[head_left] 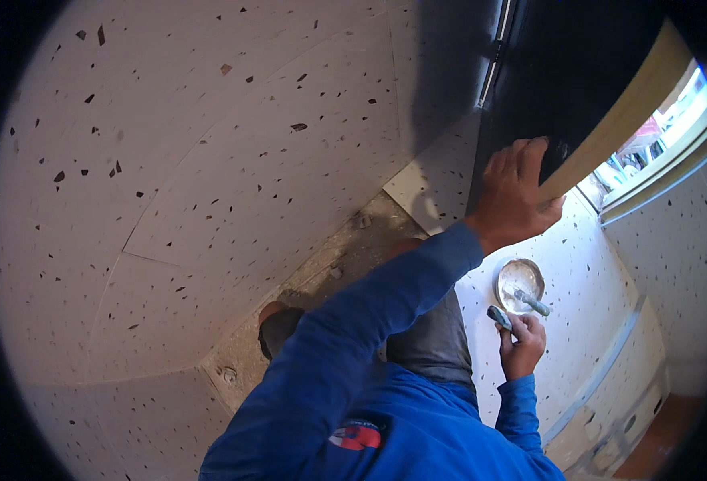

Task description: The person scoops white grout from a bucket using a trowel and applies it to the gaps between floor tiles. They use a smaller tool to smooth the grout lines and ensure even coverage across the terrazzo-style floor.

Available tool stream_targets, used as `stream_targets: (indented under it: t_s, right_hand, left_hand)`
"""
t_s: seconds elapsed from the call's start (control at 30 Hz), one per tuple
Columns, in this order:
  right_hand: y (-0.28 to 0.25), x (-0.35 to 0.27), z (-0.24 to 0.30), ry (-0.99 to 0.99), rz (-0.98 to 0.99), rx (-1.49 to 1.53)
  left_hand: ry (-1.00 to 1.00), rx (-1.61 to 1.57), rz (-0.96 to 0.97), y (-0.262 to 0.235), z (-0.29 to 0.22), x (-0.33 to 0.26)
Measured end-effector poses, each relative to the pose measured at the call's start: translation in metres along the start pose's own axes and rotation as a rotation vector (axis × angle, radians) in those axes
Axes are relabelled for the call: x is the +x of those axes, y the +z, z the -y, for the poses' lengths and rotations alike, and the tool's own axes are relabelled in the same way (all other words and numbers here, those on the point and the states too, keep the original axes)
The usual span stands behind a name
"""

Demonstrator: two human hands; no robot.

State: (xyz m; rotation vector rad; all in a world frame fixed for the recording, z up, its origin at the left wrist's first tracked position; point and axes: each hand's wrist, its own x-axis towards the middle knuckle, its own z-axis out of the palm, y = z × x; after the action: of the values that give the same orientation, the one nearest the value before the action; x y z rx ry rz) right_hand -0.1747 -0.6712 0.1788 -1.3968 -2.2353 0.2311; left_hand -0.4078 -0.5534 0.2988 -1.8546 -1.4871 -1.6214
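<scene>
Hands first: two of them, both busy, both in long blue sleeves. Left hand (516, 192) reaches up and grips the edge of one dark door panel (562, 72), fingers curled over its pale wood-coloured edge band (618, 120), thumb tucked below. Right hand (522, 343) sits lower, near the person's knee, closed around the blue-grey handle of one small putty knife (501, 319), whose end pokes out above the fist. Just above that hand, one round shallow metal bowl (520, 282) rests on the white speckled terrazzo floor (209, 176), with pale paste inside it. A second tool (532, 302) with a grey-blue handle lies across the bowl's rim, its tip in the paste. So that makes two tools, one bowl. The right hand is close to the bowl but not touching it. One strip of bare grey concrete (329, 272) runs diagonally between the floor tiles, and one dark shoe (277, 329) stands on it. One loose white speckled tile piece (434, 188) lies at the foot of the door.
</scene>
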Motion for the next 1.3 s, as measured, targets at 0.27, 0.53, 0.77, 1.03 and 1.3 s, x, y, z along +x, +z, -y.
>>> stream_targets:
  t_s: [0.27,0.53,0.77,1.03,1.3]
  right_hand:
    - [-0.004,-0.001,0.002,0.135,-0.013,0.236]
    - [0.029,-0.012,-0.005,0.227,0.026,0.521]
    - [0.050,-0.024,-0.001,0.265,-0.010,0.681]
    - [0.075,0.001,0.009,0.194,-0.135,0.620]
    - [0.085,0.006,0.004,0.019,-0.072,0.562]
  left_hand:
    - [-0.193,-0.068,-0.058,-0.041,0.015,-0.012]
    - [-0.495,-0.131,-0.242,-0.085,0.024,-0.016]
    - [-0.486,0.116,-0.289,-0.093,0.021,-0.033]
    - [-1.469,-0.579,0.308,-0.062,-0.045,-0.170]
    - [-1.515,-0.875,0.346,-0.004,-0.043,-0.215]
